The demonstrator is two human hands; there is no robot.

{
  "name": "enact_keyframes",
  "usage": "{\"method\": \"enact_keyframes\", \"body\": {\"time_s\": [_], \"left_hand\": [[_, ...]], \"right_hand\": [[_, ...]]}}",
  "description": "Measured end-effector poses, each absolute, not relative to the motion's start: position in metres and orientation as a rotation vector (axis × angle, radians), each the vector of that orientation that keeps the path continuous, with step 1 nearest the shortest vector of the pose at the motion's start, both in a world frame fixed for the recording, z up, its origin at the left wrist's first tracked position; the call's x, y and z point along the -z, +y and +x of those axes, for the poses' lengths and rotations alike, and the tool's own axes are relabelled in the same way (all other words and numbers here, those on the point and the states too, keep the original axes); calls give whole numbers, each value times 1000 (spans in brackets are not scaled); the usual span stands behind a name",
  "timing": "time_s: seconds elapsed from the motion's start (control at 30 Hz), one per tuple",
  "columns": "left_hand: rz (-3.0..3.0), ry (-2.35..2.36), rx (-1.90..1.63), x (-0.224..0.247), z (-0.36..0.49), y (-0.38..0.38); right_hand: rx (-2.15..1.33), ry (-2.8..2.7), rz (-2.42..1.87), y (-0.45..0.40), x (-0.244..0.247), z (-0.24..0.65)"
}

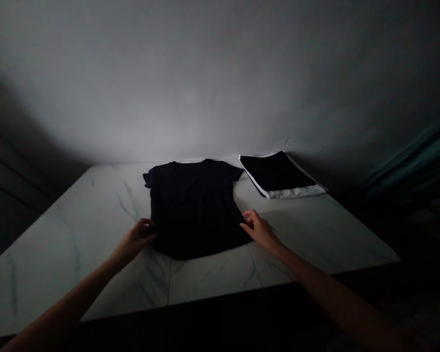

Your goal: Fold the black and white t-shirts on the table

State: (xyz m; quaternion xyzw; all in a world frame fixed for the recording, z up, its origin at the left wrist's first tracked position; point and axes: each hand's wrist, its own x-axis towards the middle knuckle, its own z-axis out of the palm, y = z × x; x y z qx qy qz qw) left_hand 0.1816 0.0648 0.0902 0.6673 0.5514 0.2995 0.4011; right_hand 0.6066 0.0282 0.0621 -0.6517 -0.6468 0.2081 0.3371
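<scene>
A dark short-sleeved T-shirt [194,205] lies flat and face-up or face-down on the white marble table [95,215], its collar toward the far edge. My left hand [135,240] pinches the shirt's lower left side near the hem. My right hand [260,231] has its fingertips closed on the lower right side. The dim light hides the fabric's details, and I cannot tell which side of the shirt faces up.
A folded stack of black and white cloth [278,173] lies at the table's far right, beside the shirt's sleeve. A pale wall rises behind the table. A teal curtain [410,161] hangs at the right. A seam runs across the marble near the front edge.
</scene>
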Motion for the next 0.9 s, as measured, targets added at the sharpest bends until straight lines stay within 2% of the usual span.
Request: {"method": "enact_keyframes", "body": {"time_s": [0.17, 0.4, 0.6, 0.77, 0.9], "left_hand": [[1440, 1385, -926, -106, 185, 57], [1775, 1407, -468, -94, 139, 59], [2437, 1322, -432, -102, 153, 58], [2405, 1272, -134, -112, 172, 67], [2347, 1056, -59, -122, 164, 66]], "right_hand": [[-373, -1649, -1570, 25, -66, 602], [-441, -1771, -1658, 11, -59, 623], [-445, -1920, -1734, 9, -59, 617], [-483, -1991, -1799, 3, -67, 616], [-517, -2010, -1914, -4, -76, 621]]}}
